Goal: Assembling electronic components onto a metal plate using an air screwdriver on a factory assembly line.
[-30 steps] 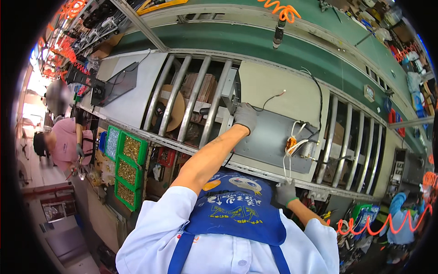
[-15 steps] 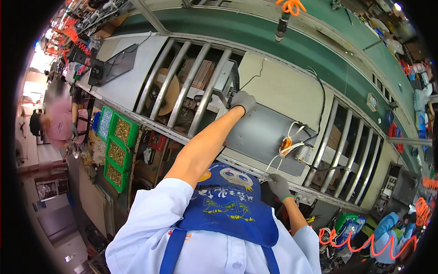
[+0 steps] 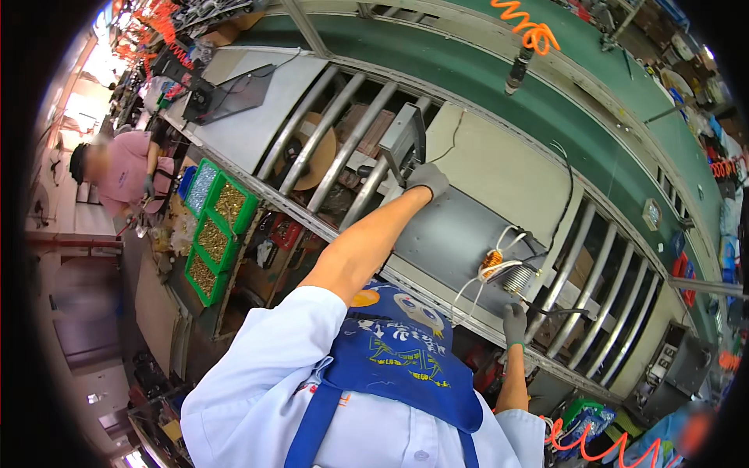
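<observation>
A grey sheet-metal unit [image 3: 460,234] lies on the roller conveyor [image 3: 343,132], with a beige panel [image 3: 507,171] behind it. My gloved left hand [image 3: 426,179] is stretched out and grips the unit's far left corner, beside an upright metal bracket [image 3: 407,139]. My gloved right hand [image 3: 513,324] is pressed against the unit's near edge, just below a copper coil with white wires [image 3: 493,261]. I cannot tell if its fingers curl around the edge.
Green bins of small brass parts [image 3: 217,226] hang under the conveyor on the left. A person in pink [image 3: 125,168] works at far left. An orange coiled hose with an air tool [image 3: 524,47] hangs above the green belt [image 3: 499,86]. A flat grey tray [image 3: 234,93] lies on the line.
Both hands stay on the metal unit, the left arm reaching slightly further. The view has swung, so the person in pink and the green bins sit further into the picture.
</observation>
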`<state>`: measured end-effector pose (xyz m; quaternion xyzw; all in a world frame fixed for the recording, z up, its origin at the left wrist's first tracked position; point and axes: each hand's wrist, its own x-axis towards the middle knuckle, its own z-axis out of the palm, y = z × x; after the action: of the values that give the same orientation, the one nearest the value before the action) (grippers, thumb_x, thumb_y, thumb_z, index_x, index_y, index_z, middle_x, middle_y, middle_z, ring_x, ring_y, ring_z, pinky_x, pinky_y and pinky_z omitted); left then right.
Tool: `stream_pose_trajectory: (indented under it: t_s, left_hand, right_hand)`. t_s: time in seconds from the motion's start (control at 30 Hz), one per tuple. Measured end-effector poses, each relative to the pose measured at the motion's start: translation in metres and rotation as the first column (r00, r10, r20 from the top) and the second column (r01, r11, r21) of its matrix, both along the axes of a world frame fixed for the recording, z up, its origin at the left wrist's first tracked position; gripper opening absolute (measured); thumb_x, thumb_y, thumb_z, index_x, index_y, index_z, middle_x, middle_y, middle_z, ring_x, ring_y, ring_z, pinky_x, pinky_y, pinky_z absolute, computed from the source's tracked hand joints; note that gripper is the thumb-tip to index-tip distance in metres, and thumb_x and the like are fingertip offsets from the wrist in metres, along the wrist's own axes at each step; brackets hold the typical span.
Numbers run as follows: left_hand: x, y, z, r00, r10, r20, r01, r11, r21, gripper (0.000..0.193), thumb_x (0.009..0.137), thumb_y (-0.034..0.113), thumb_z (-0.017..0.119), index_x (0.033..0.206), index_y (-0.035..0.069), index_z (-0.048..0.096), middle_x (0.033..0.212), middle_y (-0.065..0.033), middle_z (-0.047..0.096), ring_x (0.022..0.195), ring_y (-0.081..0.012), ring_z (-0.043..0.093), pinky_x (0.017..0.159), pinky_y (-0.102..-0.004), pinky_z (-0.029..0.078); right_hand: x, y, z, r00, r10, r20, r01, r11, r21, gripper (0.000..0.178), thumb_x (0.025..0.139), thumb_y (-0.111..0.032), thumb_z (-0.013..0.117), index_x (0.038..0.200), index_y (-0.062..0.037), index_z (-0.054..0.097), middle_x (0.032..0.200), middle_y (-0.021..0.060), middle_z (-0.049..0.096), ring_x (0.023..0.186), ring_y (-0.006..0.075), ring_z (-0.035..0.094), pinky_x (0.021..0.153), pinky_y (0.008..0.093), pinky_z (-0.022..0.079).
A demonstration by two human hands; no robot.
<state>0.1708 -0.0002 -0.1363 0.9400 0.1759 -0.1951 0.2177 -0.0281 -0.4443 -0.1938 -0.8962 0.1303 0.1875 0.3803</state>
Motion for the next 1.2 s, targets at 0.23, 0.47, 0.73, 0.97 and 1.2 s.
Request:
stream_pose_trajectory:
  t_s: [0.23,0.47,0.73,0.97,1.2]
  left_hand:
    - [-0.037,-0.022,0.069,0.945,-0.311,0.101,0.288,0.938,0.191,0.042,0.082,0.021,0.051,0.113,-0.006,0.057,0.134,-0.0301,0.043,0.107,-0.0463,0.055,0.098,-0.0501,0.038]
    - [-0.185,-0.004,0.108,0.856,0.027,0.516,0.152,0.942,-0.301,0.028,0.086,0.016,0.057,0.108,0.000,0.061,0.107,-0.0217,0.059,0.089,-0.0366,0.062,0.080,-0.0381,0.050]
    - [-0.253,0.082,0.032,0.955,0.286,-0.076,-0.294,0.897,-0.330,0.041,0.088,0.029,0.057,0.113,-0.004,0.059,0.087,-0.0163,0.066,0.080,-0.0226,0.064,0.070,-0.0325,0.050]
    - [-0.227,0.095,0.003,0.968,0.251,0.000,-0.211,0.813,-0.543,0.047,0.081,0.030,0.065,0.119,0.002,0.057,0.100,-0.0213,0.066,0.100,-0.0351,0.063,0.085,-0.0397,0.049]
    - [-0.229,0.092,-0.015,0.943,0.263,0.205,-0.125,0.848,-0.515,0.039,0.078,0.017,0.057,0.113,0.002,0.058,0.089,-0.0223,0.065,0.090,-0.0383,0.063,0.077,-0.0407,0.049]
  right_hand:
    - [-0.010,0.040,-0.017,0.999,-0.019,0.041,0.015,0.995,0.101,0.032,0.085,-0.026,0.059,0.104,-0.0006,0.065,0.099,0.0192,0.067,0.095,0.0318,0.065,0.086,0.0382,0.048]
    - [-0.016,0.010,-0.002,0.932,-0.270,0.240,0.309,0.940,-0.142,0.026,0.082,-0.019,0.059,0.099,0.0003,0.064,0.092,0.0197,0.066,0.089,0.0353,0.063,0.079,0.0410,0.048]
    - [-0.019,0.018,-0.027,0.979,-0.183,-0.088,0.175,0.980,-0.095,0.039,0.081,-0.031,0.061,0.104,0.0003,0.065,0.103,0.0251,0.064,0.098,0.0376,0.062,0.085,0.0422,0.047]
    - [-0.023,0.035,-0.035,0.945,-0.325,0.025,0.315,0.891,-0.325,0.050,0.077,-0.033,0.063,0.112,0.0027,0.059,0.105,0.0251,0.062,0.100,0.0391,0.059,0.087,0.0448,0.047]
    - [-0.008,0.028,-0.038,0.944,-0.327,0.038,0.316,0.868,-0.383,0.050,0.075,-0.037,0.061,0.107,0.0013,0.063,0.100,0.0244,0.066,0.096,0.0380,0.063,0.085,0.0442,0.048]
